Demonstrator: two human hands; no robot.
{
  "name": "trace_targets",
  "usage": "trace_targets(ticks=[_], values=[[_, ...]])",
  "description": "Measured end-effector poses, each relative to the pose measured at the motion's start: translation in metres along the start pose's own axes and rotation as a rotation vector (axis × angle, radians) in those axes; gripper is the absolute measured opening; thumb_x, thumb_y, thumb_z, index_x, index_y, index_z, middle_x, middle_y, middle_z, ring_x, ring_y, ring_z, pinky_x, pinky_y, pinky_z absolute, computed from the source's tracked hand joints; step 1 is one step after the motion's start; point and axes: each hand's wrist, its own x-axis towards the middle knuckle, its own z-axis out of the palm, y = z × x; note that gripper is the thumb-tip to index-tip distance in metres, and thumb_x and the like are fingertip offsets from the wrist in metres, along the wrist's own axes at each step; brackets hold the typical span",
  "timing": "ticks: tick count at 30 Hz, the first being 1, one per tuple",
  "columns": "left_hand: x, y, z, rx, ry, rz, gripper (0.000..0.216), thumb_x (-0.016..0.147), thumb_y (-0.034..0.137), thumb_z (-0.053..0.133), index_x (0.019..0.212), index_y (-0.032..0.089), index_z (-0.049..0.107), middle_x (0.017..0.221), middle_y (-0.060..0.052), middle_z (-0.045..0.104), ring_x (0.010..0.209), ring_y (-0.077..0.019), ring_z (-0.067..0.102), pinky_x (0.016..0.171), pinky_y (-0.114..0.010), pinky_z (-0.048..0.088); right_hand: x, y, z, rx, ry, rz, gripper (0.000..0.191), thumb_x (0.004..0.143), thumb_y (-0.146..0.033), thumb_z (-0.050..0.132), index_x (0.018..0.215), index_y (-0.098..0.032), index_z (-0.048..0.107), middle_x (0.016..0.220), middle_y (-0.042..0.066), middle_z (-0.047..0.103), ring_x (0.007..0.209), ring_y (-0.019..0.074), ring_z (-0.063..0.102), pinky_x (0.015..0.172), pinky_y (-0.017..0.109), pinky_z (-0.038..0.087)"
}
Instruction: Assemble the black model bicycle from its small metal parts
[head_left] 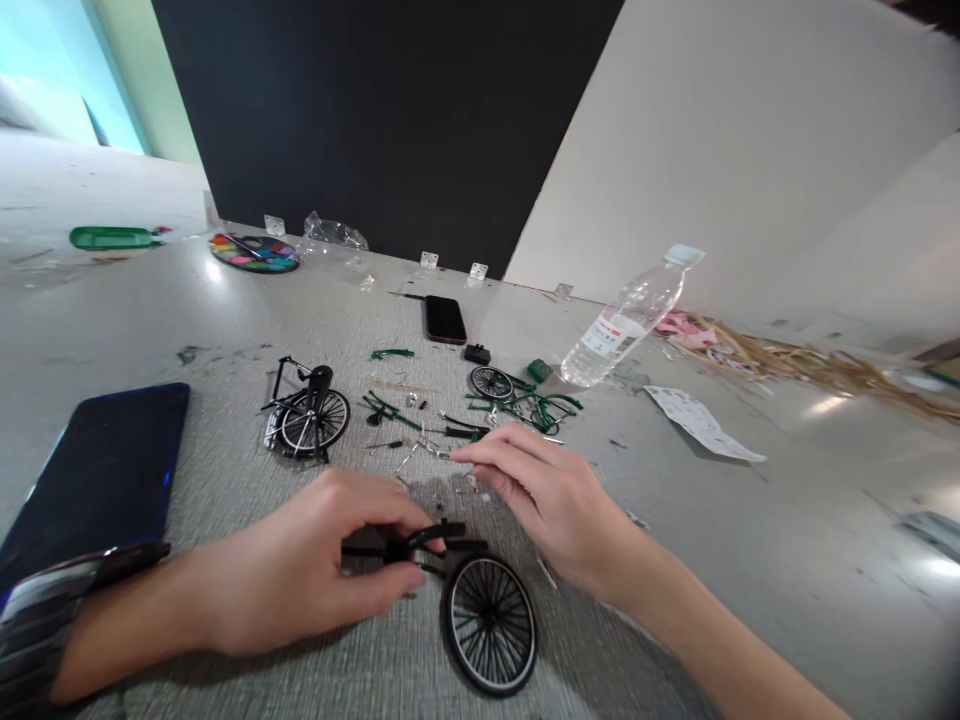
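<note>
My left hand [322, 570] is closed around a black model bicycle frame part [427, 538], thumb below and fingers above. A black spoked wheel [491, 625] stands at that part's right end; whether the two are joined I cannot tell. My right hand [547, 490] reaches among small silver parts [431, 447] on the grey mat, its fingertips pinched together at them. What sits between those fingertips is too small to make out. Just beyond are green frame pieces [536, 408], a second wheel [491, 382] and a dark green rod [390, 410].
A partly built black model bicycle [309, 410] stands left, near a dark tablet [105, 470]. Farther back lie a phone [445, 320] and a paint palette [255, 253]. A clear bottle [626, 320] leans at right, with a paper sheet [705, 423] beside it.
</note>
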Motion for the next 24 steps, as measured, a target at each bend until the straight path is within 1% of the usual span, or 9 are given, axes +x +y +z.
trace_targets(ticks=[2, 5, 8, 11, 15, 20, 22, 24], values=[[0.001, 0.000, -0.001, 0.014, -0.030, 0.020, 0.015, 0.091, 0.027, 0.060, 0.099, 0.020, 0.071, 0.088, -0.002, 0.073, 0.079, -0.0167, 0.065, 0.069, -0.028, 0.050, 0.000, -0.004, 0.004, 0.045, -0.005, 0.041, 0.026, 0.101, -0.011, 0.045, 0.117, -0.019, 0.063, 0.106, 0.005, 0.062, 0.094, 0.0127, 0.061, 0.084, 0.026, 0.049], [0.002, 0.001, -0.001, 0.012, -0.067, 0.063, 0.017, 0.088, 0.021, 0.063, 0.102, 0.019, 0.072, 0.093, -0.004, 0.073, 0.088, -0.0182, 0.067, 0.079, -0.030, 0.052, -0.001, -0.009, 0.013, 0.084, -0.011, 0.086, 0.025, 0.102, -0.013, 0.043, 0.115, -0.020, 0.063, 0.107, 0.004, 0.063, 0.098, 0.0130, 0.061, 0.087, 0.027, 0.049], [0.002, 0.001, 0.000, 0.012, -0.059, 0.093, 0.019, 0.086, 0.018, 0.065, 0.104, 0.019, 0.072, 0.098, -0.006, 0.074, 0.094, -0.0205, 0.067, 0.086, -0.033, 0.053, 0.000, -0.013, 0.023, 0.042, -0.049, 0.069, 0.027, 0.102, -0.014, 0.040, 0.118, -0.020, 0.062, 0.109, 0.006, 0.063, 0.099, 0.0157, 0.062, 0.086, 0.030, 0.052], [0.003, 0.002, 0.000, 0.018, -0.057, 0.107, 0.019, 0.086, 0.019, 0.064, 0.103, 0.018, 0.072, 0.098, -0.007, 0.075, 0.093, -0.0216, 0.068, 0.084, -0.034, 0.054, 0.000, -0.013, 0.028, -0.041, -0.096, 0.020, 0.029, 0.101, -0.015, 0.040, 0.121, -0.019, 0.060, 0.109, 0.008, 0.062, 0.098, 0.0184, 0.062, 0.083, 0.033, 0.054], [0.004, 0.004, -0.002, 0.013, -0.053, 0.115, 0.015, 0.087, 0.019, 0.062, 0.099, 0.019, 0.071, 0.095, -0.007, 0.074, 0.090, -0.0204, 0.067, 0.080, -0.032, 0.054, 0.000, -0.015, 0.027, -0.116, -0.081, -0.030, 0.029, 0.103, -0.017, 0.037, 0.121, -0.018, 0.060, 0.107, 0.009, 0.062, 0.094, 0.0186, 0.063, 0.079, 0.032, 0.055], [0.004, 0.005, -0.002, 0.015, -0.071, 0.083, 0.012, 0.087, 0.019, 0.062, 0.096, 0.018, 0.070, 0.094, -0.006, 0.073, 0.089, -0.0198, 0.067, 0.080, -0.032, 0.052, -0.003, -0.023, 0.025, -0.017, -0.015, -0.053, 0.027, 0.102, -0.016, 0.038, 0.121, -0.017, 0.057, 0.108, 0.008, 0.063, 0.094, 0.0178, 0.061, 0.081, 0.031, 0.054], [0.004, 0.005, -0.002, 0.006, -0.083, 0.072, 0.011, 0.088, 0.018, 0.062, 0.094, 0.018, 0.070, 0.095, -0.006, 0.073, 0.089, -0.0197, 0.066, 0.079, -0.031, 0.052, -0.003, -0.026, 0.027, 0.005, -0.030, -0.075, 0.029, 0.100, -0.013, 0.040, 0.123, -0.016, 0.056, 0.108, 0.008, 0.063, 0.097, 0.0190, 0.060, 0.084, 0.033, 0.053], [0.004, 0.005, -0.002, -0.013, -0.100, 0.062, 0.011, 0.088, 0.017, 0.062, 0.096, 0.017, 0.070, 0.098, -0.006, 0.073, 0.092, -0.0195, 0.066, 0.082, -0.031, 0.051, -0.003, -0.027, 0.030, -0.008, -0.055, -0.112, 0.030, 0.097, -0.013, 0.043, 0.125, -0.015, 0.054, 0.110, 0.009, 0.064, 0.101, 0.0210, 0.059, 0.087, 0.036, 0.053]])
